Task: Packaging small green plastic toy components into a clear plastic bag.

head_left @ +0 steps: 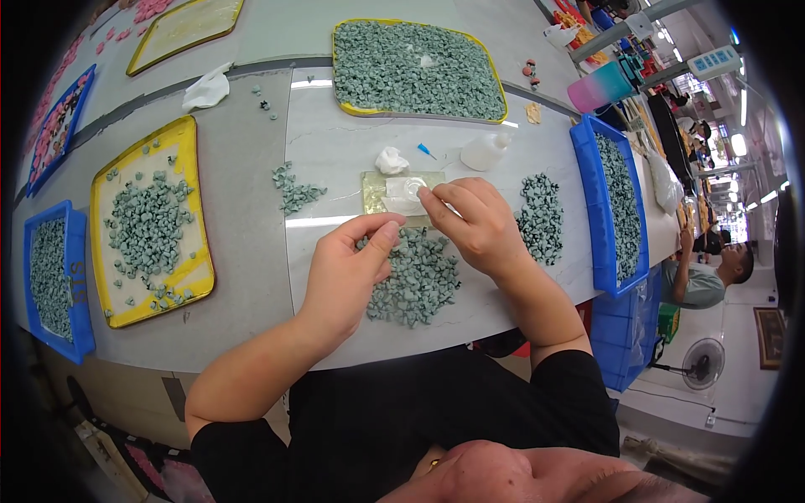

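Note:
My left hand [348,260] is closed, thumb and index finger pressed together at the near edge of a yellowish translucent block [371,199]. Whatever those fingertips hold is too small or hidden to name. My right hand [480,222] is also closed in a pinch, its fingertips at a white patch [401,193] on the block; I cannot make out anything between them. Just below the block, partly under my hands, lies a heap of small grey-green pieces [412,285]. Beyond the block sit a crumpled white tissue [392,161], a blue dispensing tip [426,151] and a white squeeze bottle [485,153].
Grey-green pieces also fill a yellow-rimmed tray [344,107] at the far side, a blue bin [594,193] at right and another blue bin [81,285] at left. A yellow tray [199,210] stands left. Small piles [541,220] flank the block. A person [700,281] is at right.

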Available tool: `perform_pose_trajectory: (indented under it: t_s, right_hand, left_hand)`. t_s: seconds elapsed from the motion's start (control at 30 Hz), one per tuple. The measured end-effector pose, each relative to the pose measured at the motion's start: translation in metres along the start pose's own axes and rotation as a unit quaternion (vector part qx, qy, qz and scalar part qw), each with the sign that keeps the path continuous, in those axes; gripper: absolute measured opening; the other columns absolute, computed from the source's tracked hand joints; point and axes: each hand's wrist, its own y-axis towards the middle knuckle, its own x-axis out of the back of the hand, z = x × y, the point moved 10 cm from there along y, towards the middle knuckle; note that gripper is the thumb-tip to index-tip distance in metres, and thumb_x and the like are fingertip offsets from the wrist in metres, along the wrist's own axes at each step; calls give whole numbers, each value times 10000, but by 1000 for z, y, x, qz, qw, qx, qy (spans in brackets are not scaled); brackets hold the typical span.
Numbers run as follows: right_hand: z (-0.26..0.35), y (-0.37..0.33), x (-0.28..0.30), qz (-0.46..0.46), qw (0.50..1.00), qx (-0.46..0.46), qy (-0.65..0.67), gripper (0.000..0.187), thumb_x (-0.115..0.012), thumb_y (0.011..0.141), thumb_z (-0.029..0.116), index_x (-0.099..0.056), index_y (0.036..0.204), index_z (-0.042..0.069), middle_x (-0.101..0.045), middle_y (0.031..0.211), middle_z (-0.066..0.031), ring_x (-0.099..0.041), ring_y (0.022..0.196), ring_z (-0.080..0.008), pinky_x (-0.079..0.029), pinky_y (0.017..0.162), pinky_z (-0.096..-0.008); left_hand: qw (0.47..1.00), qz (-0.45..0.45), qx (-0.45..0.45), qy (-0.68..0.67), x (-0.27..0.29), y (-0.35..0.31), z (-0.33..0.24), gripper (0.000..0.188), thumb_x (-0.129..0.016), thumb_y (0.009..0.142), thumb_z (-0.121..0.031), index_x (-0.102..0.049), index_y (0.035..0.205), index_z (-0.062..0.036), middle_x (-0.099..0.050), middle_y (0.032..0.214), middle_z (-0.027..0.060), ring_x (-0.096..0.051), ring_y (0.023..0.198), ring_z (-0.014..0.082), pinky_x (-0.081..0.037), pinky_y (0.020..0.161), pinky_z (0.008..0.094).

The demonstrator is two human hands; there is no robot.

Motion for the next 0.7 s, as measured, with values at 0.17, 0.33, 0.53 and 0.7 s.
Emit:
perform_pose_trajectory:
  t_s: [0.17, 0.33, 0.53, 0.7]
  right_hand:
    - [-4, 0, 1, -8, 998, -27, 51, 335, -654, 636, 21, -633, 970, 7, -581, 842, -74, -564, 739, -211, -458, 628, -316]
    - [-36, -13, 0, -66, 941, -237, 234, 234, -669, 706, -22, -636, 937, -11, -601, 824, -76, -558, 716, -166, -442, 626, -278]
    - [-49, -38, -36, -50, 711, -434, 551, 59, -606, 826, 40, -610, 811, -17, -577, 804, -50, -520, 721, -101, -413, 657, -228]
    - [-40, -38, -37, -75, 687, -408, 597, 49, -589, 834, 30, -607, 819, -13, -553, 781, -47, -512, 725, -98, -414, 649, -228]
  left_hand:
    - [1000, -3, 10, -28, 2, 0, 1, 227, -533, 900, -118, -562, 1068, 31, -519, 832, 38, -350, 569, 44, -320, 505, 180]
    - [1000, -8, -5, -1, 1, 1, -3, 227, -544, 889, -93, -544, 1082, 26, -574, 927, 86, -360, 576, 48, -328, 510, 178]
    - [1000, 12, 5, -15, -1, 2, 0, 169, -547, 888, -89, -504, 1021, 5, -580, 895, 82, -366, 572, 48, -331, 498, 183]
    - [998, 35, 32, -43, -10, 1, 8, 120, -449, 948, -171, -441, 887, -68, -441, 689, 4, -308, 542, 52, -285, 475, 189]
